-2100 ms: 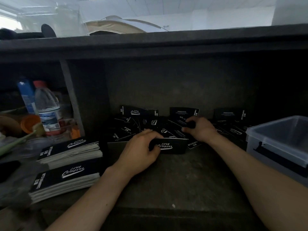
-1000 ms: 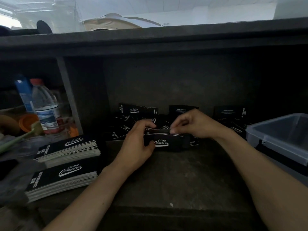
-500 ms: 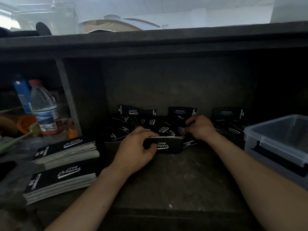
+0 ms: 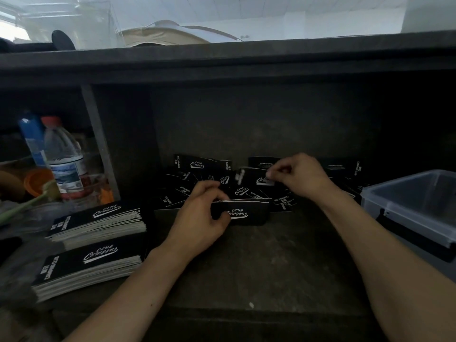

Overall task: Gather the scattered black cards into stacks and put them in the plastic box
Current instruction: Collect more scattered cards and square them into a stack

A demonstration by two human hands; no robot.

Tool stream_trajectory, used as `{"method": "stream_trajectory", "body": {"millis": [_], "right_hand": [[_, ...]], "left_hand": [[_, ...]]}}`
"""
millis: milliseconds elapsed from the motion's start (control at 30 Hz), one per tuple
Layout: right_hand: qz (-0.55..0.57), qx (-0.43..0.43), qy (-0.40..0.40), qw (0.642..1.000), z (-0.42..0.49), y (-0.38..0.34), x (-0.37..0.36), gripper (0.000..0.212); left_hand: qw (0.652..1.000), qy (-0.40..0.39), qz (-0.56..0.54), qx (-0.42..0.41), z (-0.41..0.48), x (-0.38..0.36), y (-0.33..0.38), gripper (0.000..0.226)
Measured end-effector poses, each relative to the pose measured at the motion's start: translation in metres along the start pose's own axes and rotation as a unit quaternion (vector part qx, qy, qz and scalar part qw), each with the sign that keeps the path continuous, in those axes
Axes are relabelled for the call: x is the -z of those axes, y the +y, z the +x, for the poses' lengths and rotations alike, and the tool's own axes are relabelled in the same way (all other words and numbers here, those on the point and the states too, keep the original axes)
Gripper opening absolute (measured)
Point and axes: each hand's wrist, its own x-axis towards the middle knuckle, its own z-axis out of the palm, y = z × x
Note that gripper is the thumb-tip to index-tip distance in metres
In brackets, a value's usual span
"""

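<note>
Left hand [image 4: 202, 218]: curled around the left end of a small stack [image 4: 243, 213], thumb on its front face, fingers over the top edge; the stack stands on its long edge on the worktop [image 4: 246, 267].
Right hand [image 4: 299, 175]: raised just beyond and to the right of the left hand, thumb and fingertips pinching 1 card [image 4: 256, 177] by its right end, the card lifted above the loose pile.
Loose cards [image 4: 187, 186]: fanned and overlapping on the worktop right behind the left hand and under the right hand, some leaning on the back wall.
Finished stacks: 2 flat stacks left of the left hand, the far stack [image 4: 98, 222] and the near stack [image 4: 88, 265], just beside each other.
Box [image 4: 414, 208]: clear plastic, open, to the right of the right forearm; I cannot tell whether any cards lie inside.
Bottle [image 4: 63, 156]: clear, red cap, far left beyond the 2 stacks, behind a divider.
</note>
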Motion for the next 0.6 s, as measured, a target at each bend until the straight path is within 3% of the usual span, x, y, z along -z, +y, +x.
{"method": "stream_trajectory", "body": {"millis": [67,133,233,300,333,400,500,600], "right_hand": [[-0.011,0.023,-0.059,0.998,-0.004,-0.008,0.006,0.003],[0.047,0.027,-0.154,0.987,-0.01,-0.015,0.002,0.004],[0.152,-0.011,-0.27,0.951,-0.016,-0.023,-0.008,0.023],[0.23,-0.051,-0.229,0.944,-0.01,-0.02,-0.019,0.029],[0.219,-0.061,-0.173,0.958,-0.005,-0.013,-0.025,0.028],[0.041,-0.032,-0.085,0.995,0.006,0.007,-0.034,0.029],[-0.147,-0.016,-0.133,0.98,0.011,0.028,-0.046,0.031],[-0.138,-0.054,-0.099,0.984,0.013,0.022,-0.042,0.024]], "left_hand": [[1.0,0.009,-0.004,0.002,0.001,-0.001,-0.001,0.029],[1.0,0.017,-0.017,0.003,0.002,-0.001,-0.001,0.037],[0.999,-0.015,-0.044,0.013,0.001,0.001,0.004,0.055],[0.999,-0.033,-0.04,0.015,-0.001,0.002,0.007,0.055],[0.999,-0.037,-0.025,0.013,-0.002,0.002,0.007,0.05],[0.999,-0.031,0.01,0.0,-0.002,0.002,0.007,0.036],[1.0,-0.012,0.021,-0.009,-0.001,0.003,0.005,0.026],[1.0,-0.01,0.022,-0.01,-0.001,0.002,0.004,0.023]]}}
